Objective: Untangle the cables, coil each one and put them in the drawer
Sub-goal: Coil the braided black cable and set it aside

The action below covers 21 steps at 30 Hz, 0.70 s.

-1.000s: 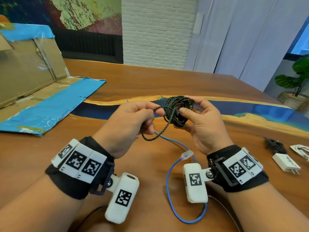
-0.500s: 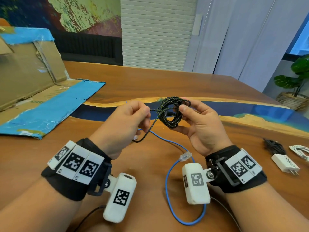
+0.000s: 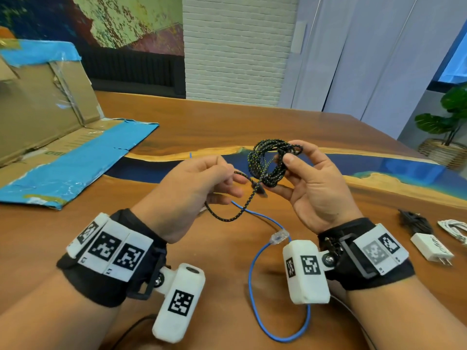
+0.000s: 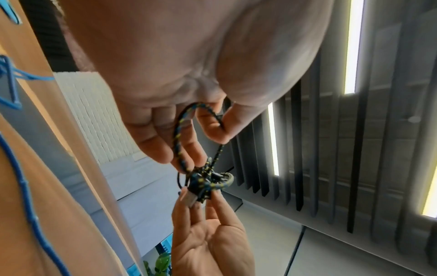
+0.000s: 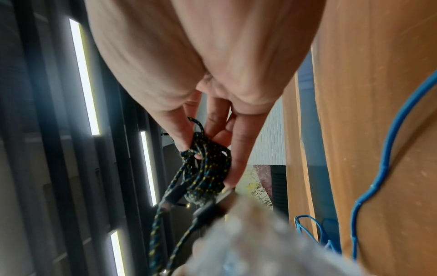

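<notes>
- Cardboard edged with blue tape is seen flat at the far left of the table, as it was a second ago.
- Since the earlier frame, the left hand has been drawn slightly away from the bundle; a loose end of the braided black cable is pinched between its curled thumb and fingers.
- The coiled bundle has been raised a little and is gripped by the thumb and fingers of the right hand, above the table.
- A blue cable is left lying on the table beneath both hands.
- A white charger is seen at the far right.
</notes>
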### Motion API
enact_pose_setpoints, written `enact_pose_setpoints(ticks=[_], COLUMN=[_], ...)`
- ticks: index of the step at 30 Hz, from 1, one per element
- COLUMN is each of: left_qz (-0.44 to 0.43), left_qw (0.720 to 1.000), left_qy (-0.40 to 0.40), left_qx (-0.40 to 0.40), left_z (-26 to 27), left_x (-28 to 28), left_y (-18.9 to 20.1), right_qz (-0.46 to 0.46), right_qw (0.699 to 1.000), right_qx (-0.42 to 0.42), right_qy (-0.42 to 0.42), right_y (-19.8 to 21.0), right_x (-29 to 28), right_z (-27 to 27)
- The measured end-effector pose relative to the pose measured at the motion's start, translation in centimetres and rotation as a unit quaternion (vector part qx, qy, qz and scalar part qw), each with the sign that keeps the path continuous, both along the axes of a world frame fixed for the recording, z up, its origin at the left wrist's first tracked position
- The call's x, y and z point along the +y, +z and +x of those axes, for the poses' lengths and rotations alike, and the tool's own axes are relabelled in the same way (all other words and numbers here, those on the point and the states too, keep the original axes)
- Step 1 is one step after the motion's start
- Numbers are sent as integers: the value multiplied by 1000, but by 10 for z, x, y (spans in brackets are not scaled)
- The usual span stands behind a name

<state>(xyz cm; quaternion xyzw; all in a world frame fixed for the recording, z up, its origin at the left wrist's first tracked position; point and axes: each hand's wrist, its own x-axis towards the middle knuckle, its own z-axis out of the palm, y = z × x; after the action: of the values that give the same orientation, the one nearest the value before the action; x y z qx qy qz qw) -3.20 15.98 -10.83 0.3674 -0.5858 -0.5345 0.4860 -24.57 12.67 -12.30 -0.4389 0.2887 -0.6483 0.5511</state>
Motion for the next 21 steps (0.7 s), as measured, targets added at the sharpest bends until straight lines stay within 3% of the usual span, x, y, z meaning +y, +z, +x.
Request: enact_pose_setpoints(ticks=[7,10,21], left_qz=[52,44,97], left_qw=[994,994,986], left_qy=[98,97,88], left_qx=[-15,-22,106], left_z=[9,6,6], left_x=[-15,-16,-23], left_y=[-7,-10,-13], right_qz=[-39,-39,-19], right_qw=[996,994,990], right_qx=[-83,-67,-11], right_qy=[23,74,141], right_y=[5,4,-2], right_x=[4,8,12], right_z=[-1,4,16])
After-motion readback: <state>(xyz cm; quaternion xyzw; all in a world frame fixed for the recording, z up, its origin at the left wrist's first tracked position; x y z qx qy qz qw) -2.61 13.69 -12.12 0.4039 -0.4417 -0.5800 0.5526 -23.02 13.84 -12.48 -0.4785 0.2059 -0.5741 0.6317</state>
